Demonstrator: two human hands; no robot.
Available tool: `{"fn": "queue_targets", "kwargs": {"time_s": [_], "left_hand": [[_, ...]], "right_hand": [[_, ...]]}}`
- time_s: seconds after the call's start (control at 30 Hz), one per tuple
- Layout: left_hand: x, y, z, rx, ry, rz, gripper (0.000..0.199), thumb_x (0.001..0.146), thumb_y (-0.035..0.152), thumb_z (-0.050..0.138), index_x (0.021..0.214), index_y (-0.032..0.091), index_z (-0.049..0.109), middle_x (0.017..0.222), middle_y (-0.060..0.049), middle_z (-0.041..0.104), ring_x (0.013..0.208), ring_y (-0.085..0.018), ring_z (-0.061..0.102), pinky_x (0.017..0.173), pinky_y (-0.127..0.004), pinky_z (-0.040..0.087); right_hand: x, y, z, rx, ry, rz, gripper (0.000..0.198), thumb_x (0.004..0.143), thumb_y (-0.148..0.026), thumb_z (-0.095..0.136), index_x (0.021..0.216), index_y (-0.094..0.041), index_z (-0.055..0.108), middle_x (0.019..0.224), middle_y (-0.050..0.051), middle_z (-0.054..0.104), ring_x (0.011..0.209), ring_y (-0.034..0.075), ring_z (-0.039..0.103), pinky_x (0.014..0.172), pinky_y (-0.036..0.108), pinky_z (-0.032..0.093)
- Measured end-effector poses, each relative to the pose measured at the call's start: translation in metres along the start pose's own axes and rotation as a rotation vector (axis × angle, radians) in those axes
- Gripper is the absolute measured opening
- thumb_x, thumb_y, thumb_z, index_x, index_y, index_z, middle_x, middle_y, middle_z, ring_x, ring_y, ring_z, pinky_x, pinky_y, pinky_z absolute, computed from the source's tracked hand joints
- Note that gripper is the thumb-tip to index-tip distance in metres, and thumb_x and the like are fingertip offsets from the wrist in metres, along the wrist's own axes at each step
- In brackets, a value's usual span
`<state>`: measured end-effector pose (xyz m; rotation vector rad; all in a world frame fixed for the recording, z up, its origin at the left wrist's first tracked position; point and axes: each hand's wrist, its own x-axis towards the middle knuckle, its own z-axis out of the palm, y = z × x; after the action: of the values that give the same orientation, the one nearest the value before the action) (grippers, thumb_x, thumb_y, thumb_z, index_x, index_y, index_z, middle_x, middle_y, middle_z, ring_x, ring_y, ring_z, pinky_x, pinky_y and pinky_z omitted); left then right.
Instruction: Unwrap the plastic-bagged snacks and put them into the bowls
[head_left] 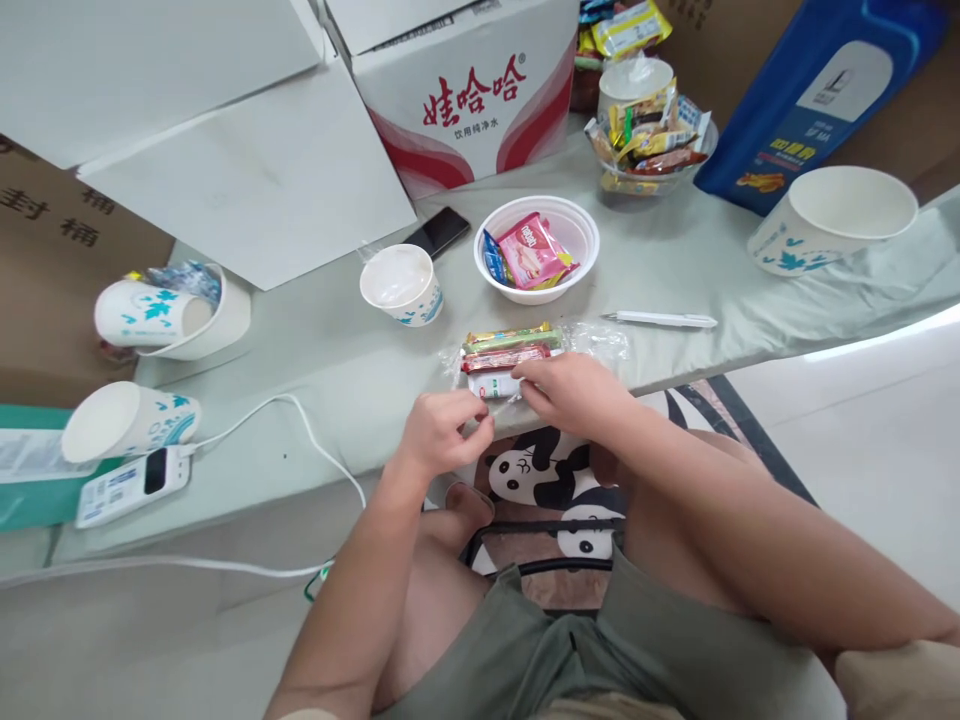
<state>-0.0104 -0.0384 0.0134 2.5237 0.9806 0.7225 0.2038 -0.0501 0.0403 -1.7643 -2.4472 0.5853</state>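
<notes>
Left hand, right hand: cannot tell grip; white packet just beyond left, at right fingertips.

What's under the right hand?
The right hand overlaps the right end of the white packet, below the red packet in view. How far the white packet runs beneath, and whether anything else lies there, is hidden.

Shows glossy plastic film on the snack packets, crinkled clear plastic on the wrapping. Looks matt, creased and cloth-like across the surface, smooth and papery on the cup, smooth plastic on the bowl, glossy on the phone.
</notes>
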Motion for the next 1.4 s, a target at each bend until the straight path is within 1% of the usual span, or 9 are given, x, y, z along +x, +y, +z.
{"fn": "queue_targets", "kwargs": {"time_s": [0.23,0.33,0.43,0.57,0.63,0.73,1.0,1.23,1.4], "left_hand": [[0.005,-0.002,-0.005,-0.029,-0.116,-0.444,0.025,0.085,0.027,0.055,0.06,0.022,0.057,0.046,0.004,0.045,0.045,-0.012,0.036,0.054,-0.029,0.027],[0.007,-0.009,-0.005,-0.072,0.048,-0.644,0.023,0.084,0.034,0.059,0.065,0.022,0.058,0.053,0.003,0.052,0.051,-0.013,0.045,0.058,-0.028,0.035],[0.012,-0.023,-0.002,-0.043,0.283,-0.774,0.018,0.079,0.039,0.067,0.08,0.021,0.062,0.072,0.0,0.062,0.062,-0.015,0.053,0.065,-0.029,0.042],[0.02,-0.042,0.004,-0.105,0.265,-0.764,0.031,0.074,0.037,0.074,0.098,0.02,0.066,0.108,-0.009,0.067,0.082,-0.019,0.062,0.08,-0.033,0.05],[0.024,-0.046,0.008,-0.215,0.239,-0.723,0.015,0.082,0.035,0.065,0.083,0.02,0.066,0.106,-0.009,0.069,0.091,-0.021,0.064,0.087,-0.035,0.051],[0.028,-0.045,0.014,-0.465,0.283,-0.709,0.023,0.091,0.036,0.053,0.077,0.02,0.063,0.097,-0.006,0.07,0.095,-0.02,0.065,0.092,-0.034,0.05],[0.039,-0.029,0.007,-1.284,0.435,-1.026,0.023,0.085,0.041,0.065,0.089,0.023,0.051,0.088,0.0,0.069,0.062,-0.014,0.065,0.052,-0.024,0.051],[0.045,-0.027,-0.006,-1.463,0.386,-1.092,0.027,0.083,0.041,0.062,0.079,0.023,0.043,0.104,-0.002,0.075,0.059,-0.015,0.067,0.051,-0.029,0.054],[0.048,-0.028,0.002,-1.258,0.45,-1.054,0.021,0.082,0.034,0.063,0.077,0.021,0.047,0.091,0.001,0.072,0.055,-0.009,0.061,0.045,-0.021,0.044]], "right_hand": [[0.008,0.001,-0.01,0.0,0.076,0.266,0.048,0.097,-0.032,0.041,0.142,-0.021,0.055,0.091,0.014,0.075,0.078,0.033,0.067,0.062,0.037,0.039],[0.015,0.002,-0.008,0.017,0.187,0.233,0.04,0.096,-0.028,0.044,0.129,-0.019,0.063,0.096,0.015,0.073,0.082,0.032,0.066,0.066,0.039,0.043],[0.024,0.002,0.001,0.076,0.324,-0.009,0.032,0.095,-0.021,0.044,0.112,-0.017,0.071,0.108,0.016,0.069,0.096,0.03,0.063,0.079,0.041,0.048],[0.037,0.0,0.012,0.111,0.382,-0.198,0.035,0.094,-0.014,0.042,0.116,-0.016,0.069,0.121,0.017,0.067,0.112,0.03,0.059,0.096,0.044,0.045],[0.042,-0.002,0.014,0.087,0.321,-0.172,0.038,0.092,-0.012,0.043,0.121,-0.016,0.067,0.121,0.015,0.069,0.112,0.029,0.06,0.097,0.043,0.044],[0.042,-0.004,0.015,0.057,0.231,-0.113,0.037,0.088,-0.015,0.045,0.12,-0.016,0.064,0.115,0.013,0.071,0.109,0.03,0.063,0.096,0.044,0.044],[0.03,-0.002,0.027,0.049,0.226,-0.112,0.069,0.079,-0.038,0.068,0.144,-0.024,0.049,0.158,0.013,0.044,0.144,0.036,0.041,0.115,0.06,0.031],[0.035,0.0,0.024,0.144,0.205,-0.044,0.094,0.069,-0.034,0.074,0.154,-0.026,0.036,0.158,0.017,0.041,0.137,0.041,0.045,0.105,0.062,0.04],[0.035,-0.001,0.021,0.162,0.172,-0.04,0.093,0.07,-0.033,0.069,0.156,-0.022,0.034,0.137,0.016,0.059,0.12,0.039,0.057,0.095,0.054,0.045]]}}
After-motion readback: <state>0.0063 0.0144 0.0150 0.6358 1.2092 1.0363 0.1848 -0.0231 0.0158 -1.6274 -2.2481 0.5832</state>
